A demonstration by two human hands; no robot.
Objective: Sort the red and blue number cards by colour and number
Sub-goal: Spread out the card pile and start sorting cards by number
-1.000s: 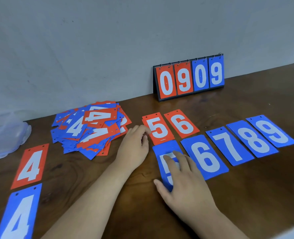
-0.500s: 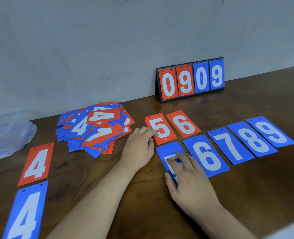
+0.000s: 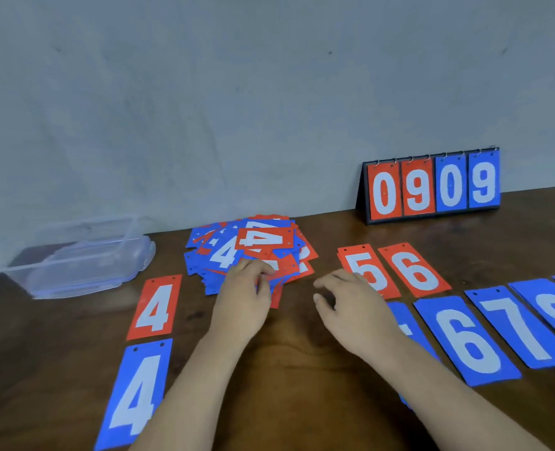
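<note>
Left hand (image 3: 245,289) on near edge of mixed card pile (image 3: 253,245), fingers curled, grip unclear. Right hand (image 3: 351,304) loose, fingers apart, empty; red 5 card (image 3: 367,265) at its 1 o'clock. Pile at 11 o'clock of table (image 3: 302,369).

Of the person only two bare forearms and hands show: the left hand (image 3: 243,297) and right hand (image 3: 357,310) both uncovered, the forearms bare right to the near edge

Both forearms reach forward, left hand (image 3: 247,289) with fingers curled down, right hand (image 3: 351,304) loosely curled, palm down.
</note>
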